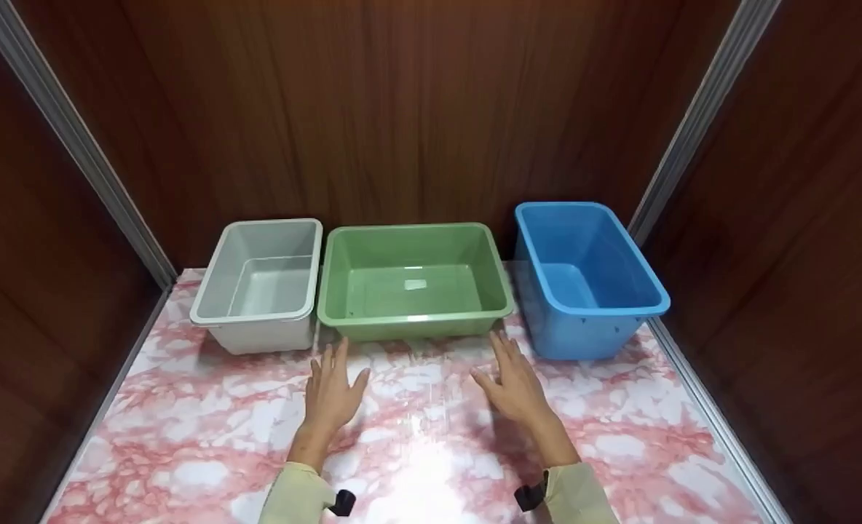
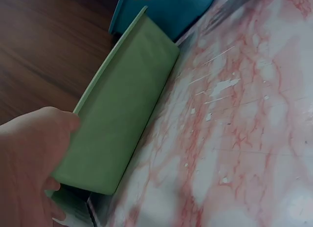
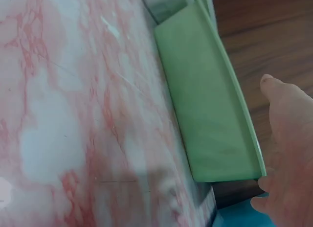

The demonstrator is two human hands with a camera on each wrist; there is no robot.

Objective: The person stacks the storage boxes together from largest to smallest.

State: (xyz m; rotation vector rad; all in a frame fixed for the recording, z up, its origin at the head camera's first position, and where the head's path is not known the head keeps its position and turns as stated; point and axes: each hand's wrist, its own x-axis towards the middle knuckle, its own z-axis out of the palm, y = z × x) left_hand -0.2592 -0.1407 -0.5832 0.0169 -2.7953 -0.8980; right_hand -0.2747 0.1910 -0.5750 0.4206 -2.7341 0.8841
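Green rectangular plastic tub [image 1: 418, 329] sits just beyond person's left hand [image 1: 332, 391] and right hand [image 1: 520, 387]; fingers extended, holding nothing, touch unclear. Judged early: hands near, no grip yet.

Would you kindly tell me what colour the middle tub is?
The middle tub is green, which shows best in the head view.
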